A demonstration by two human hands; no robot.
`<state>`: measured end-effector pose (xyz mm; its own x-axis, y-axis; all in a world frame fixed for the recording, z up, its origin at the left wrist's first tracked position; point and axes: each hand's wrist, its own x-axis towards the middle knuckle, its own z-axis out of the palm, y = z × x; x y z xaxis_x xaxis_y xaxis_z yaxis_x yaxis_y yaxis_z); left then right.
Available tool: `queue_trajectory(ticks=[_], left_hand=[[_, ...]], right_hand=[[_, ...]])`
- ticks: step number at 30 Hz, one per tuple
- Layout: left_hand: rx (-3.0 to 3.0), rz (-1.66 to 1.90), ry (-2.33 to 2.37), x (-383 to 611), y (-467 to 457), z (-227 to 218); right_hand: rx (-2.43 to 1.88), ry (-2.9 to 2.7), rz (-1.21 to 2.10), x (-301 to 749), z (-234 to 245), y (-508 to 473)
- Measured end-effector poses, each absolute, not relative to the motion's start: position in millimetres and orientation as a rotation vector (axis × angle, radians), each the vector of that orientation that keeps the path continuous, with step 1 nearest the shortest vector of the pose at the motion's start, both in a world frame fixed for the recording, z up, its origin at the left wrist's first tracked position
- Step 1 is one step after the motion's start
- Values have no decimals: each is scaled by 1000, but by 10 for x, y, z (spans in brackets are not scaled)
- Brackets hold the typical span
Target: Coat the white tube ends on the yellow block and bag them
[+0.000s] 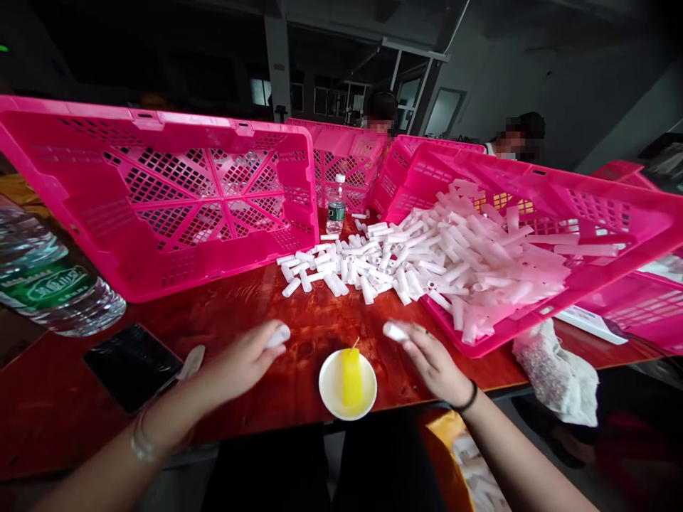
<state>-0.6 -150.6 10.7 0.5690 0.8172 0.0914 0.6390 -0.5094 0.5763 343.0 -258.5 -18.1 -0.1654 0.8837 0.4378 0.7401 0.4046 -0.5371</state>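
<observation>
My left hand is over the table, left of the bowl. Its thumb and fingers close on a short white tube. Opposite it, my right hand pinches another white tube at its fingertips. Both pieces look like those in the heap of white tubes just beyond. Between my hands stands a small white bowl with an upright yellow block in it. A thin stick pokes out at the block's top.
A pink crate stands on its side at the left; another pink crate, tilted, spills tubes rightward. A large water bottle, a phone, a small bottle and a white cloth lie about. Two people sit behind the crates.
</observation>
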Motion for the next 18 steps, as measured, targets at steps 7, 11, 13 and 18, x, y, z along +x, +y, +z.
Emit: queue_trajectory(ticks=[7,11,13,18], left_hand=[[2202,571,1024,405,-2369,-182],[2259,587,1048,592,-2387,-313],[2260,605,1063,644,-2374,-324],[2256,686,1018,684,-2355,-325]], right_hand=[[-1247,-1910,409,3009,-247,-2763],[-1222,-1903,339,2932,-328,-2656],[-1198,-1911,333,2951,-345,-2655],[-1176,-1973,444,3016,-296,-2703]])
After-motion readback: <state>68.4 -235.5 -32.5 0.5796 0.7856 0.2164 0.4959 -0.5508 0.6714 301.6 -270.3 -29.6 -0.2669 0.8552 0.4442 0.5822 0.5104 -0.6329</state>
